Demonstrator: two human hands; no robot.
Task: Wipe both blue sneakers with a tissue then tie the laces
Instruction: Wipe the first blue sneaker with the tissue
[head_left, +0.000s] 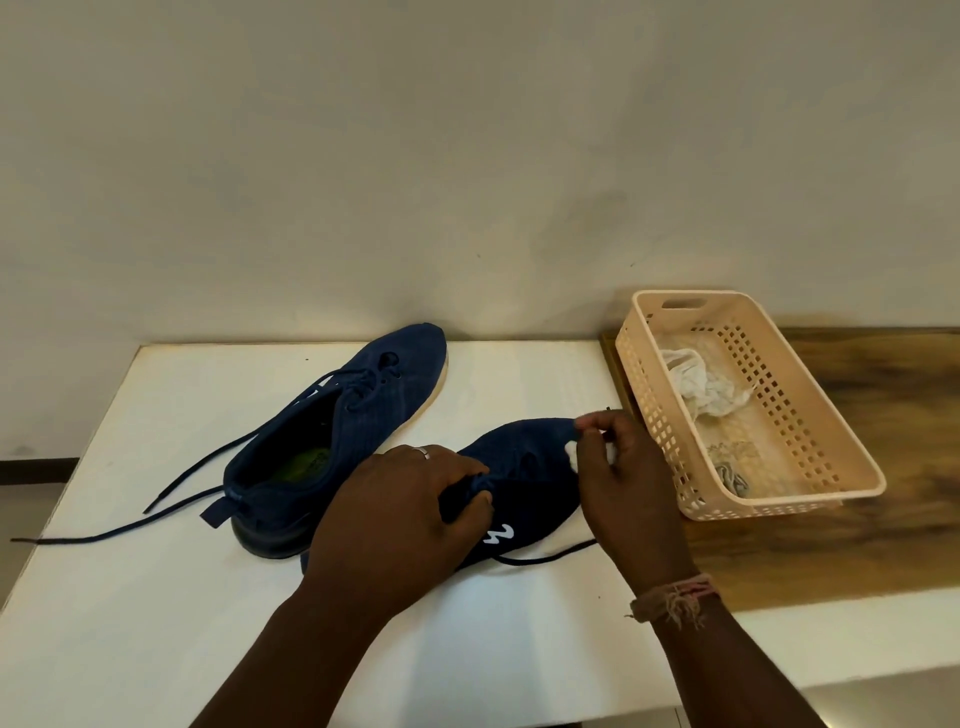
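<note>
Two dark blue sneakers lie on the white table (156, 597). The far sneaker (358, 410) points away, and its loose laces (171, 488) trail off to the left. The near sneaker (530, 483) lies in front of me with its toe to the right. My left hand (400, 525) grips its upper around the tongue and lace holes. My right hand (623, 478) hovers over the toe and pinches a dark lace end (605, 413) between thumb and fingertips. A small white bit, maybe tissue (571, 453), shows under those fingers. Another stretch of lace (545, 558) runs below my right hand.
A peach plastic basket (810, 415) stands to the right on a wooden surface (883, 519), holding a crumpled white tissue (698, 387) and a small grey scrap (732, 475). A plain wall rises behind the table. The table's front edge is near my forearms.
</note>
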